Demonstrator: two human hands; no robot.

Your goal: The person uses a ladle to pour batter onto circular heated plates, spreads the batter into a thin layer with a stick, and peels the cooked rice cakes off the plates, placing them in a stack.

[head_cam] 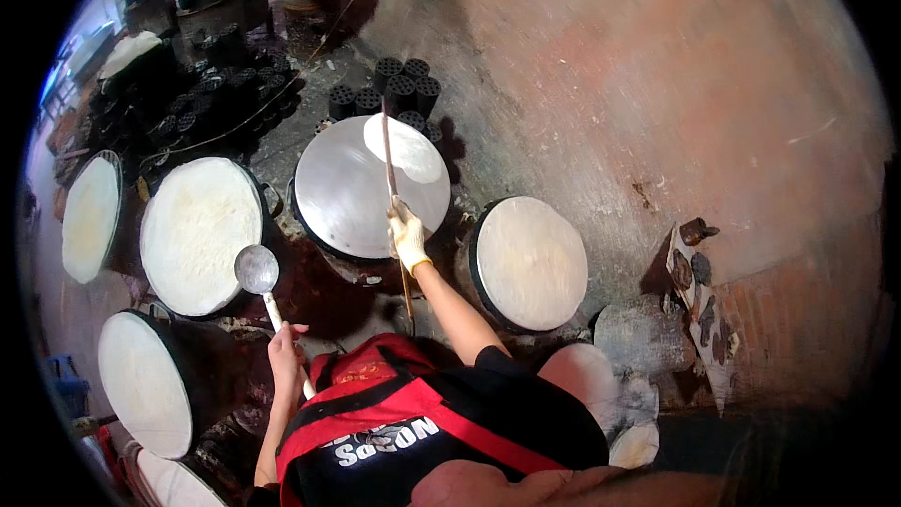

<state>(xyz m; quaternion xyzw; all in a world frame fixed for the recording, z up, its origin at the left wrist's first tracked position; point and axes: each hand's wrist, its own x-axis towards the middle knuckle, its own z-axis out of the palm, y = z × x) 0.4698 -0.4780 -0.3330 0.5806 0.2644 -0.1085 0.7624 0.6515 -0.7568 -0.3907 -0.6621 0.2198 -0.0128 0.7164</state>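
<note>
My left hand [283,348], bare, grips the pale handle of a metal ladle [257,269], whose bowl hangs over the edge of a round griddle covered with a white layer [200,236]. My right hand [408,231], in a whitish knit glove, is closed around a long thin stick [388,155] that reaches over the middle metal griddle [338,186]. White batter [405,148] lies on that griddle's far right part, partly behind the stick. The rest of its grey surface shows bare. To the right stands another round griddle with a pale, even layer [532,264].
Perforated coal briquettes [401,88] stand just behind the middle griddle, and more lie in a dark pile [204,98] at the upper left. Other white-covered griddles [144,384] [91,218] are at the left. A board with dark pieces [704,324] lies at the right.
</note>
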